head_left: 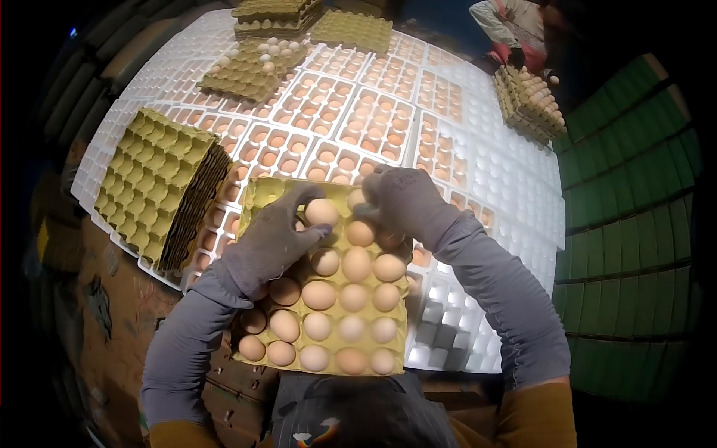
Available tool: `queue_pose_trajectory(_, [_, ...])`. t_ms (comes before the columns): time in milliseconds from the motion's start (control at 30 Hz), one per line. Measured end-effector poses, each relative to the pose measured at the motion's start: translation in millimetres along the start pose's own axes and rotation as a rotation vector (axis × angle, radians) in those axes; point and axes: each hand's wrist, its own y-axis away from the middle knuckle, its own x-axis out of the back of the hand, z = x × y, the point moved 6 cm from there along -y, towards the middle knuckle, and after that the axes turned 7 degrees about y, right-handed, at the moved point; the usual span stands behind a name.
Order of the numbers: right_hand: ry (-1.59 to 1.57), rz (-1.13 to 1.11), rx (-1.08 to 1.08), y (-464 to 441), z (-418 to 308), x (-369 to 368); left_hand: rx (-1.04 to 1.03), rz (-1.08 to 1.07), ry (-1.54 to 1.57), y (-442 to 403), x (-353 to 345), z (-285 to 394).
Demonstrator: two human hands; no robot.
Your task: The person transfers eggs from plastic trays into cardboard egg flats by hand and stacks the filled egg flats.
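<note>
A yellow-green egg tray [261,193] full of brown and pale eggs lies in front of me, its far left cells bare. My gloved left hand [275,237] is over the tray's left side, thumb and fingers curled round a light brown egg [322,212]. My gloved right hand [409,200] is at the far right corner, its fingers bent against a pale egg [355,198]. Part of that egg is hidden by the fingers. Just below the right hand, a brown egg [361,234] sits in its cell.
White plastic trays [377,123] holding eggs cover the table. A stack of yellow-green trays [149,187] stands at left, with more stacks [276,15] at the back. Another person [515,26] is at the far right by stacked eggs [534,104]. Green boxes [627,246] line the right.
</note>
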Motion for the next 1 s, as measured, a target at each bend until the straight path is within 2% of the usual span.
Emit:
queue_pose_trajectory(33, [-0.077,-0.034,-0.061,3.2,4.5,5.7,0.029,-0.027,0.282,1.8,1.0,-2.5])
queue_pose_trajectory(67, [-0.448,-0.025,-0.092,8.8,17.9,12.3,-0.091,-0.018,0.169,0.2,3.6,3.3])
queue_pose_trajectory(100, [-0.903,-0.113,-0.197,13.9,39.7,-0.4,-0.124,-0.029,0.021,-2.2,-0.3,7.5])
queue_pose_trajectory(167, [-1.647,0.004,-0.07,34.2,54.0,-0.3,-0.192,-0.04,-0.273,-6.6,-15.3,23.8])
queue_pose_trajectory(200, [-1.807,0.034,-0.019,47.9,45.0,13.9,-0.198,-0.055,-0.528,-9.5,-28.2,32.0])
queue_pose_trajectory(233, [-1.746,0.009,-0.011,56.6,46.0,17.3,-0.282,-0.035,-0.749,-15.1,-41.8,26.8])
queue_pose_trajectory(300, [-1.239,-0.022,-0.078,57.7,52.1,3.8,-0.257,-0.027,-0.917,-30.4,-59.0,22.8])
queue_pose_trajectory(333, [-0.733,0.192,0.095,58.2,41.9,5.2,-0.252,-0.021,-0.928,-34.2,-59.7,23.7])
queue_pose_trajectory(367, [-0.404,0.132,-0.015,65.8,28.5,3.5,-0.247,-0.021,-0.941,-36.6,-59.3,23.3])
queue_pose_trajectory(433, [0.143,0.102,-0.022,66.3,15.6,-17.5,-0.195,-0.112,-0.981,-36.5,-60.2,25.9])
queue_pose_trajectory(467, [0.135,0.127,-0.01,64.9,16.0,-23.0,-0.218,-0.106,-1.055,-35.1,-63.8,24.3])
queue_pose_trajectory(567, [-0.231,0.334,-0.037,84.3,30.0,-11.7,-0.184,-0.172,-1.138,-37.9,-66.8,28.1])
queue_pose_trajectory(600, [-0.653,0.272,-0.202,94.4,43.7,-13.7,-0.158,-0.209,-1.14,-39.8,-68.0,28.9])
queue_pose_trajectory(633, [-1.015,0.311,-0.247,107.0,59.7,-29.9,-0.201,-0.132,-1.093,-40.4,-65.0,27.0])
queue_pose_trajectory(700, [-1.525,0.19,-0.423,146.1,67.9,-43.0,-0.2,-0.037,-0.491,-33.8,-47.3,26.5])
queue_pose_trajectory(767, [-1.634,0.242,-0.399,180.6,70.4,-48.4,-0.027,-0.017,-0.022,-32.5,-37.2,12.8])
queue_pose_trajectory(833, [-1.634,0.243,-0.439,212.4,87.5,-69.1,0.415,0.132,0.638,16.4,-66.5,26.6])
queue_pose_trajectory(900, [-1.664,0.208,-0.516,246.2,110.0,-99.0,0.274,0.079,0.533,29.9,-97.2,50.9])
queue_pose_trajectory(1000, [-1.575,0.464,-0.637,305.4,158.8,-123.6,0.08,0.04,0.364,47.3,-142.7,78.8])
